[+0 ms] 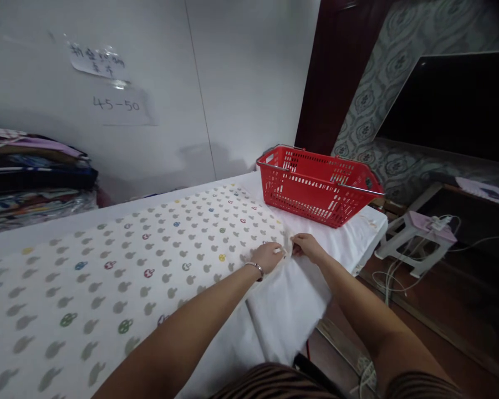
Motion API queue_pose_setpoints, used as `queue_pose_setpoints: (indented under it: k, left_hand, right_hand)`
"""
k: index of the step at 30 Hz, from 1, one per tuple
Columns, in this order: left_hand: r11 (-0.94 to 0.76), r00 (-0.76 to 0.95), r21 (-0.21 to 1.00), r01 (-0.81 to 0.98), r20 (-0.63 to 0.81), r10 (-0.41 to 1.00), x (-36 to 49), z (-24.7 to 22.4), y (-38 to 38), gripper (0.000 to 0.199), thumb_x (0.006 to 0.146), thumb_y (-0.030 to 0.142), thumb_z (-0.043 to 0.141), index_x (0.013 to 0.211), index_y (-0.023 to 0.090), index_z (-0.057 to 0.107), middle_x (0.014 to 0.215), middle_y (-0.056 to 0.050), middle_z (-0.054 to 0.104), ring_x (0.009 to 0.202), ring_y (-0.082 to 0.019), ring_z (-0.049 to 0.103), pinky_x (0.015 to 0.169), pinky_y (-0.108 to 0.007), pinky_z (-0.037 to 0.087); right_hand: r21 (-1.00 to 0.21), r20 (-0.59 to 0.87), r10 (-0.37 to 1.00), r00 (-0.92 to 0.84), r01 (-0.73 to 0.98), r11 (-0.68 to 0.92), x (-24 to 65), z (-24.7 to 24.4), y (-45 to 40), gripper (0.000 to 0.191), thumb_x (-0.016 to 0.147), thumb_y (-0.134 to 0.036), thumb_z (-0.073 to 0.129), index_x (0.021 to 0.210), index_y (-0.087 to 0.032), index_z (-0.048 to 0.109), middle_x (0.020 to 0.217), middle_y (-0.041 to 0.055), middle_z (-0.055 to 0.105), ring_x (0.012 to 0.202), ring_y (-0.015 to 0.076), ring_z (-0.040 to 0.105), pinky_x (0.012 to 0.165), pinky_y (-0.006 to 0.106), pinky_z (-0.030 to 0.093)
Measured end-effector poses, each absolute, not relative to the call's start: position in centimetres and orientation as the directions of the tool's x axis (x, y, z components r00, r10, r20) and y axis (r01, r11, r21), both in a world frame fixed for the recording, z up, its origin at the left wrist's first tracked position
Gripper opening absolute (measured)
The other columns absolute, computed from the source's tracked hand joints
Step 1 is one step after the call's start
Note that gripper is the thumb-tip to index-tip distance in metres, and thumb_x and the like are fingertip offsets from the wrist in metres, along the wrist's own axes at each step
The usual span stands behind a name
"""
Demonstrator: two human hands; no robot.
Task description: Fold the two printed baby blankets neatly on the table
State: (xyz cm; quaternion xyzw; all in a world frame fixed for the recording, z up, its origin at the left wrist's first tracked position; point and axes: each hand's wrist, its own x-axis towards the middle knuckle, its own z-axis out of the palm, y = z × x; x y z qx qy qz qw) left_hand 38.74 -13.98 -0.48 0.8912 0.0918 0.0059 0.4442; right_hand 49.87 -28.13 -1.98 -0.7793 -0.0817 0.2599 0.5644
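Observation:
A white cloth printed with grey and coloured mushroom shapes lies spread over the white-covered table. My left hand, with a bracelet at its wrist, pinches the cloth near its right corner. Just to the right, my right hand has its fingers closed on the same corner, where the fabric is bunched between the two hands. Beyond the hands a red plastic basket with metal handles stands on the table, apart from both of them.
Folded clothes are piled at the far left by the white wall. To the right of the table, a small stool carries a power strip with trailing white cables. A dark television hangs on the patterned wall.

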Motion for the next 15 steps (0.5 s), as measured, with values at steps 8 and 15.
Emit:
queue_pose_setpoints:
  k: [8, 15]
  left_hand:
    - [-0.224, 0.915, 0.909, 0.351, -0.282, 0.287, 43.9, -2.0, -15.3, 0.031, 0.086, 0.037, 0.046, 0.09, 0.012, 0.064, 0.085, -0.011, 0.068, 0.069, -0.014, 0.063, 0.058, -0.023, 0.048]
    - [-0.169, 0.896, 0.909, 0.38, -0.316, 0.313, 45.0, -2.1, -16.2, 0.044, 0.089, 0.047, 0.041, 0.089, 0.01, 0.065, 0.084, -0.013, 0.069, 0.061, -0.011, 0.063, 0.052, -0.019, 0.045]
  right_hand:
    - [-0.903, -0.059, 0.512, 0.857, 0.172, -0.393, 49.7, -2.5, -27.2, 0.014, 0.077, -0.027, 0.047, 0.069, -0.02, 0.055, 0.047, -0.004, 0.054, 0.041, 0.0106, 0.05, 0.04, 0.02, 0.038]
    - [-0.925, 0.0, 0.561, 0.828, 0.213, -0.314, 50.0, -2.9, -28.2, 0.023, 0.077, -0.04, 0.049, 0.07, -0.02, 0.058, 0.053, -0.0022, 0.056, 0.046, 0.0119, 0.051, 0.046, 0.023, 0.04]
